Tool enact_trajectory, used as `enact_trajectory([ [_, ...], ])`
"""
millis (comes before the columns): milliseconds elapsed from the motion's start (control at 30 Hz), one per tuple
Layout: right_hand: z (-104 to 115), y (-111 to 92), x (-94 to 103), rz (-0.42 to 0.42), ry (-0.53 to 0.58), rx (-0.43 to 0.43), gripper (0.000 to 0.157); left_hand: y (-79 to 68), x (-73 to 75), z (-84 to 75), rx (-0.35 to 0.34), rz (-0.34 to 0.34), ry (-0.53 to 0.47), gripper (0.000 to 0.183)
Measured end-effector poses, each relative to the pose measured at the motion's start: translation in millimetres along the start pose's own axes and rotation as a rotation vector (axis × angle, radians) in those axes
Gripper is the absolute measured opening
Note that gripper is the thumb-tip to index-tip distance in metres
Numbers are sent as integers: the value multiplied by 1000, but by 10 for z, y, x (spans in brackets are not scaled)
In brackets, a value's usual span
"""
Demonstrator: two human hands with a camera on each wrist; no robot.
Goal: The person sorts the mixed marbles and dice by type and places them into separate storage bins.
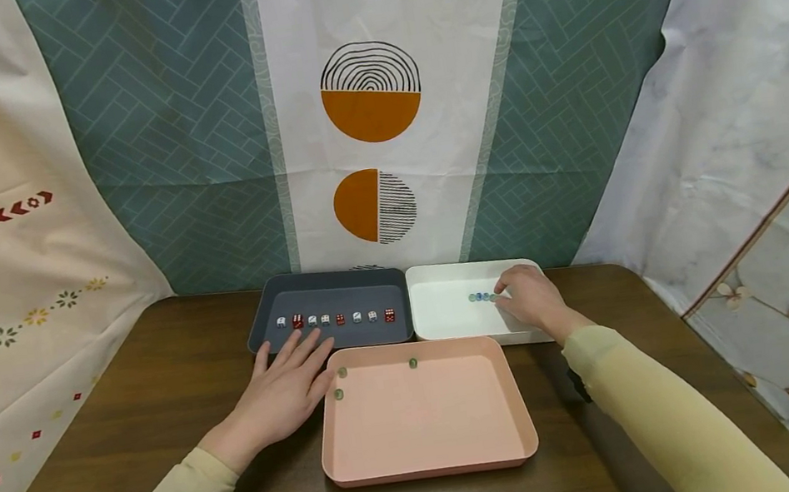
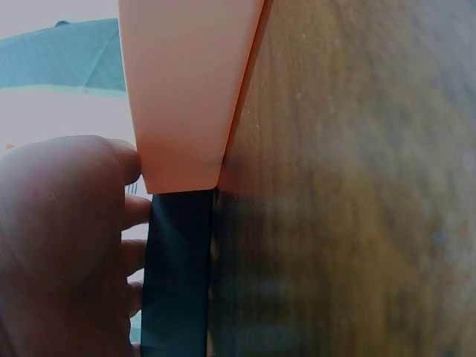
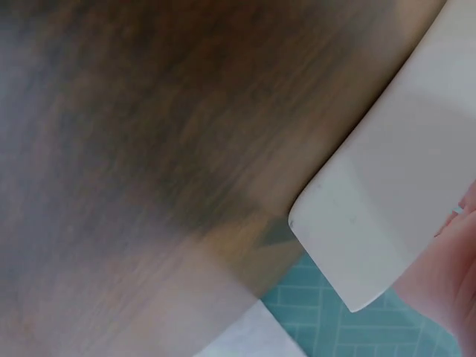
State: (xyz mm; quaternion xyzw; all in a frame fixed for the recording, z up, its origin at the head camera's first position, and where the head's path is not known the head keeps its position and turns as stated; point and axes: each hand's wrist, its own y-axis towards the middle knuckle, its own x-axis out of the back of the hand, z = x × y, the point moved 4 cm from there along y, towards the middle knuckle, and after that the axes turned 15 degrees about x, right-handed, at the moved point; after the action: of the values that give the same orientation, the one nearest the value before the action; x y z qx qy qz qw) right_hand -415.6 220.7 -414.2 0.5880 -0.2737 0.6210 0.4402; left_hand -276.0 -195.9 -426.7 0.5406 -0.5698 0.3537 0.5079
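Note:
My right hand reaches into the white tray and pinches a small glass marble at the right end of a short row of blue-green marbles; the fingers mostly hide it. In the right wrist view only part of that hand shows beyond the tray wall. My left hand lies with fingers spread, fingertips at the front rim of the dark grey tray and thumb beside the upper left corner of the pink tray. Green marbles sit inside the pink tray, two of them near the left thumb.
A row of red and white dice runs across the dark grey tray. All three trays stand close together on a brown wooden table. Patterned cloth hangs behind the table and along both sides.

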Motion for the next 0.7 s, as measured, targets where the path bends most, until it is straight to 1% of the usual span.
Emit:
enact_trajectory([
  [300, 51, -54, 76, -20, 17, 17, 19, -10, 13, -1, 0, 0, -5, 55],
  [700, 236, -208, 236, -101, 39, 147, 17, -6, 12, -4, 0, 7, 0, 56],
])
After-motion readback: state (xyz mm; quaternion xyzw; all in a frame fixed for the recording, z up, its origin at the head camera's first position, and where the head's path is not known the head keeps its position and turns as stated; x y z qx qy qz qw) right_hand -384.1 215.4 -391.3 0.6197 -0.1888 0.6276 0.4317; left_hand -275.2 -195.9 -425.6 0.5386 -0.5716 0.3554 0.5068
